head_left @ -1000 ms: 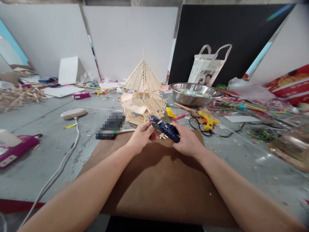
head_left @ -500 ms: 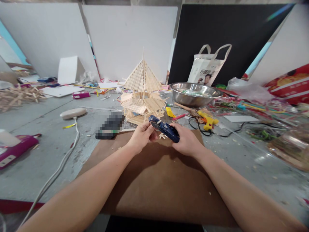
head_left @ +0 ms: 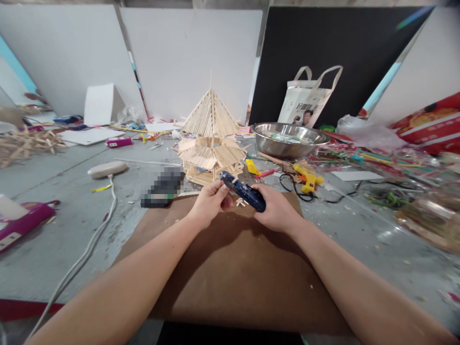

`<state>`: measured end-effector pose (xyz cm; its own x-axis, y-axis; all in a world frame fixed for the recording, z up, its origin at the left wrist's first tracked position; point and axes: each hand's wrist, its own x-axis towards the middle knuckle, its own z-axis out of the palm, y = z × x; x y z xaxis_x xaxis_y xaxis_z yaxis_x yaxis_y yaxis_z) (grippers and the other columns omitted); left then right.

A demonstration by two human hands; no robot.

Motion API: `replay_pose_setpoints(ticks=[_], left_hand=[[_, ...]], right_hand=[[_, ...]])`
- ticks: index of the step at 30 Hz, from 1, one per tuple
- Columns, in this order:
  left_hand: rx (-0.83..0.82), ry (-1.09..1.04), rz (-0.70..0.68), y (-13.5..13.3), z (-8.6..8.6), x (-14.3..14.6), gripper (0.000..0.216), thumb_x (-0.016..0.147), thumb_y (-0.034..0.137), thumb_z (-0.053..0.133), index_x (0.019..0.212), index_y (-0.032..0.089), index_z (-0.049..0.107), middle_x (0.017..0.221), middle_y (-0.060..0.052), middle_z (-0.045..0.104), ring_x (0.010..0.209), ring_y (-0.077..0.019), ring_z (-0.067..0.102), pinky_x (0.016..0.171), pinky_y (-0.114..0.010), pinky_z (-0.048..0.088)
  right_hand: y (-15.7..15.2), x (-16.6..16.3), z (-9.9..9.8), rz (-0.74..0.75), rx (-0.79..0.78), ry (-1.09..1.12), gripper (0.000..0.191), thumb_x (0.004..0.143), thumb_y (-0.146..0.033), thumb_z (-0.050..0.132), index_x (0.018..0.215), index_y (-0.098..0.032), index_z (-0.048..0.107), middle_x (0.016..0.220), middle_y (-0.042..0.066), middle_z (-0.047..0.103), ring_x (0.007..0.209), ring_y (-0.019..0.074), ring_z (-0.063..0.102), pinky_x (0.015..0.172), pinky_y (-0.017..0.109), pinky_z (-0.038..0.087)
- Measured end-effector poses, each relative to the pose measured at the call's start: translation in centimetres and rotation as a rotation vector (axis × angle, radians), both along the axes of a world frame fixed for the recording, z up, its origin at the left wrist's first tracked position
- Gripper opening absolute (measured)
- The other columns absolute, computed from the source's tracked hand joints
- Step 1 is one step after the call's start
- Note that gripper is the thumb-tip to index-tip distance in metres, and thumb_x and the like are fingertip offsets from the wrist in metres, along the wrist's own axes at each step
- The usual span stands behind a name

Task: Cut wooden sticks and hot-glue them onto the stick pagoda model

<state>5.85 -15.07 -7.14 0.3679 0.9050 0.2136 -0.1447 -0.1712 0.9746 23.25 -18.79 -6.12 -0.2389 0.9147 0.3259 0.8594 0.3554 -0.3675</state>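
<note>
My right hand [head_left: 275, 208] is wrapped round a dark blue hand tool [head_left: 247, 194], flecked with pale marks; its exact kind is unclear. The tool slants up to the left, over the brown board [head_left: 230, 268]. At its far end, the fingers of my left hand [head_left: 212, 199] are pinched together; whatever they hold is hidden. A short pale piece [head_left: 235, 181] shows across the tool near that end. Beneath the tool lie several small wooden stick pieces [head_left: 241, 202]. Just behind my hands stands a pagoda model [head_left: 212, 155] built of thin wooden sticks, with a pointed roof.
A dark phone-like object [head_left: 162, 187], partly pixelated, lies left of the board. To the right are a yellow glue gun [head_left: 307, 178] with a black cord and a steel bowl [head_left: 291, 139]. A white cable [head_left: 95, 239] crosses the left side. Clutter covers the right side.
Both hands keep the same hold, and the tool stays at nearly the same place and tilt. The whole view has shifted very slightly.
</note>
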Motion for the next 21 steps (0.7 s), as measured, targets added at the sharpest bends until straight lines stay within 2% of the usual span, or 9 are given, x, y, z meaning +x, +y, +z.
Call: replay_pose_setpoints(ticks=[7, 11, 16, 21], left_hand=[[-0.046, -0.019, -0.031, -0.2, 0.2, 0.0, 0.038, 0.073, 0.051, 0.044, 0.071, 0.014, 0.05, 0.047, 0.002, 0.052, 0.038, -0.0063, 0.045, 0.041, -0.019, 0.036], [-0.068, -0.012, -0.065, -0.5, 0.3, 0.1, 0.044, 0.075, 0.053, 0.038, 0.081, 0.012, 0.052, 0.055, 0.0, 0.053, 0.043, -0.0068, 0.047, 0.043, -0.02, 0.037], [0.109, 0.206, -0.118, -1.1, 0.3, 0.3, 0.044, 0.075, 0.05, 0.042, 0.093, 0.011, 0.052, 0.072, -0.003, 0.055, 0.054, -0.0077, 0.047, 0.051, -0.022, 0.04], [0.213, 0.356, -0.098, -1.1, 0.1, 0.4, 0.043, 0.076, 0.044, 0.044, 0.102, 0.011, 0.051, 0.086, -0.007, 0.058, 0.064, -0.0103, 0.049, 0.06, -0.024, 0.041]], right_hand=[[-0.3, -0.5, 0.3, -0.03, -0.019, 0.033, 0.044, 0.056, -0.017, 0.051, 0.099, -0.017, 0.048, 0.089, 0.007, 0.06, 0.08, 0.0211, 0.055, 0.07, 0.031, 0.04], [-0.6, -1.0, 0.5, -0.086, -0.009, 0.138, 0.033, 0.058, -0.018, 0.05, 0.091, -0.018, 0.049, 0.074, 0.002, 0.059, 0.065, 0.016, 0.053, 0.06, 0.026, 0.039], [-0.8, -1.5, 1.0, -0.142, -0.018, 0.259, 0.016, 0.06, -0.02, 0.048, 0.076, -0.017, 0.05, 0.063, 0.0, 0.055, 0.056, 0.0121, 0.049, 0.054, 0.023, 0.037], [-0.8, -1.6, 1.2, -0.184, -0.063, 0.243, 0.015, 0.062, -0.022, 0.048, 0.076, -0.017, 0.051, 0.062, 0.001, 0.056, 0.056, 0.0126, 0.049, 0.054, 0.023, 0.037]])
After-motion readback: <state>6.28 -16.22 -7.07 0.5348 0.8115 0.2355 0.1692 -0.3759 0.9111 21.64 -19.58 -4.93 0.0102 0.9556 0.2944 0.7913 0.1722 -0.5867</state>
